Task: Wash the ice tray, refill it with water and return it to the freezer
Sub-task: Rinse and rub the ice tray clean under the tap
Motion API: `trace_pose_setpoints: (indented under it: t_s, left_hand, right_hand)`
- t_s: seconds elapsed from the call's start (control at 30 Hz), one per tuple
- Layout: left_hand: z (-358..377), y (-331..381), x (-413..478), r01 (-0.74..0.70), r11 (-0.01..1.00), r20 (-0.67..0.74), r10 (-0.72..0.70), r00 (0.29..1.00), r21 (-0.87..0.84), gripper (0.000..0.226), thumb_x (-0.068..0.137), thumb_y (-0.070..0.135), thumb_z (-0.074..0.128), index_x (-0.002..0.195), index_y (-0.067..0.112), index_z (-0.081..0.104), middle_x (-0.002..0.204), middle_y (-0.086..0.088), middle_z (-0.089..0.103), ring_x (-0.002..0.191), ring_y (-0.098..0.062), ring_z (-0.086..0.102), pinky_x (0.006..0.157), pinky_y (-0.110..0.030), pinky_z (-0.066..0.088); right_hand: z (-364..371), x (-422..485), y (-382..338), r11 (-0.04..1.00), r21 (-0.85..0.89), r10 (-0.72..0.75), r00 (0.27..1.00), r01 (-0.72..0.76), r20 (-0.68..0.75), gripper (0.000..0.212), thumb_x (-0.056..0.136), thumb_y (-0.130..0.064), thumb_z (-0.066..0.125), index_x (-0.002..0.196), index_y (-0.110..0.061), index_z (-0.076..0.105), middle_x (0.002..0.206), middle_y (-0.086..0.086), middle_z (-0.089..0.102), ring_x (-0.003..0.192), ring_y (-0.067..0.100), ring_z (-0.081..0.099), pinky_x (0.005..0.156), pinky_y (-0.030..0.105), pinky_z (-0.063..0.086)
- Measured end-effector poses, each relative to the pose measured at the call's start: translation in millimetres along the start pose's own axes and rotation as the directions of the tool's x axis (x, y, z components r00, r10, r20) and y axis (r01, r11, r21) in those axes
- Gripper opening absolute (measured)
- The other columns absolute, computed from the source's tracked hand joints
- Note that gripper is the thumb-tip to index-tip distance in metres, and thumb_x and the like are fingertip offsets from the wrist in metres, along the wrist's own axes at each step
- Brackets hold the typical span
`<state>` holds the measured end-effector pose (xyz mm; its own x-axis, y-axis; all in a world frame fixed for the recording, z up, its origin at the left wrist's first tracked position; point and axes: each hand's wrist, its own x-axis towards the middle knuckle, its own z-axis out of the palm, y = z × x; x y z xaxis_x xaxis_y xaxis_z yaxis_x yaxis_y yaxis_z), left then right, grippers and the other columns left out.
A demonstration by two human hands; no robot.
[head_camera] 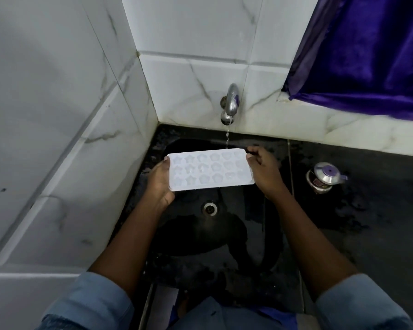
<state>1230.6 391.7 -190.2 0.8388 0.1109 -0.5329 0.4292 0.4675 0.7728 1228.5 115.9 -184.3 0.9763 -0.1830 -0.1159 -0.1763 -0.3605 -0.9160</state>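
Now the white ice tray is held level in mid-frame above the black sink, its long axis running left to right across the picture. The left hand grips the left short end, fingers curled beneath and thumb on the rim, and the right hand pinches the right short end near its far corner. Both hands are equally close, one at each end. The tap sits on the tiled wall just above, and its thin stream of water falls at the tray's far edge toward the right. A small shift away from the body would probably bring the moulds under it. Whether the star-shaped moulds hold water I cannot tell. The drain lies open below. A lidded steel pot stands on the bench at right, its contents hidden.
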Motion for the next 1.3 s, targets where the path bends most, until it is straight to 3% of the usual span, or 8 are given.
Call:
trace_pose_setpoints:
  t_s: [0.17,0.3,0.43,0.57,0.7,0.83,1.07,1.3]
  left_hand:
    - [-6.3,-13.4,-31.2,0.011,1.000,0.068,-0.013,0.998,0.028,0.046,0.115,0.040,0.040,0.132,0.008,0.067,0.126,-0.016,0.076,0.103,-0.031,0.078,0.073,-0.041,0.064]
    - [-13.9,-23.3,-54.9,0.009,0.999,0.135,-0.016,0.991,0.049,0.046,0.115,0.042,0.037,0.126,0.011,0.070,0.122,-0.013,0.078,0.104,-0.028,0.079,0.073,-0.041,0.066]
    - [-22.8,-35.1,-71.2,0.037,0.999,0.127,-0.039,0.991,0.016,0.043,0.115,0.041,0.038,0.128,0.013,0.068,0.118,-0.011,0.080,0.097,-0.025,0.080,0.067,-0.039,0.066]
    - [-33.4,-45.3,-78.7,0.064,0.997,0.139,-0.058,0.989,-0.038,0.038,0.114,0.038,0.043,0.131,0.016,0.068,0.123,-0.011,0.078,0.102,-0.026,0.079,0.073,-0.042,0.066]
    - [-38.5,-46.8,-81.9,0.066,0.997,0.138,-0.058,0.989,-0.048,0.045,0.114,0.041,0.043,0.145,0.016,0.061,0.132,-0.013,0.075,0.111,-0.030,0.075,0.083,-0.048,0.063]
    - [-36.6,-46.9,-83.6,0.076,0.994,0.158,-0.063,0.985,-0.080,0.049,0.112,0.042,0.046,0.150,0.013,0.057,0.136,-0.015,0.072,0.120,-0.036,0.071,0.087,-0.054,0.064]
    - [-28.5,-47.6,-83.6,0.052,0.995,0.161,-0.037,0.986,-0.087,0.048,0.113,0.041,0.045,0.145,0.009,0.060,0.132,-0.016,0.074,0.114,-0.034,0.075,0.076,-0.047,0.065]
    - [-21.2,-45.4,-86.3,0.050,0.998,0.183,-0.041,0.982,-0.043,0.052,0.112,0.049,0.041,0.139,0.011,0.064,0.129,-0.014,0.076,0.114,-0.033,0.075,0.078,-0.049,0.064]
  right_hand:
    - [-6.8,-49.2,-4.6,0.969,-0.178,-0.171,0.985,0.168,0.000,0.021,0.107,-0.030,0.055,0.125,-0.022,0.060,0.109,-0.005,0.064,0.087,-0.002,0.061,0.073,0.006,0.041]
    - [-12.0,-70.9,2.8,0.941,-0.277,-0.191,0.981,0.192,0.031,0.013,0.108,-0.034,0.051,0.109,-0.024,0.058,0.099,0.010,0.061,0.078,0.005,0.058,0.056,0.007,0.040]
    - [-14.2,-84.2,13.6,0.924,-0.346,-0.161,0.986,0.163,0.036,0.022,0.106,-0.050,0.046,0.108,-0.032,0.058,0.104,0.004,0.064,0.086,0.010,0.062,0.060,0.014,0.041]
    - [-15.1,-98.4,12.3,0.904,-0.404,-0.136,0.990,0.138,0.033,0.030,0.107,-0.049,0.047,0.117,-0.026,0.063,0.106,0.003,0.061,0.094,0.017,0.058,0.069,0.029,0.038]
    - [-11.8,-113.5,7.3,0.908,-0.407,-0.094,0.995,0.103,0.042,0.036,0.107,-0.049,0.050,0.125,-0.024,0.068,0.110,-0.001,0.052,0.091,0.012,0.052,0.079,0.028,0.038]
    - [-10.9,-118.8,5.8,0.904,-0.414,-0.100,0.994,0.105,0.034,0.033,0.106,-0.052,0.051,0.113,-0.024,0.068,0.112,0.002,0.056,0.094,0.017,0.057,0.080,0.030,0.039]
    - [-17.1,-123.0,1.1,0.876,-0.476,-0.075,0.997,0.082,0.034,0.045,0.105,-0.060,0.046,0.135,-0.029,0.060,0.127,0.004,0.050,0.094,0.017,0.052,0.084,0.033,0.040]
    - [-18.6,-122.5,-3.1,0.875,-0.479,-0.079,0.997,0.065,-0.010,0.044,0.103,-0.063,0.046,0.126,-0.028,0.060,0.125,0.003,0.052,0.091,0.016,0.055,0.080,0.033,0.042]
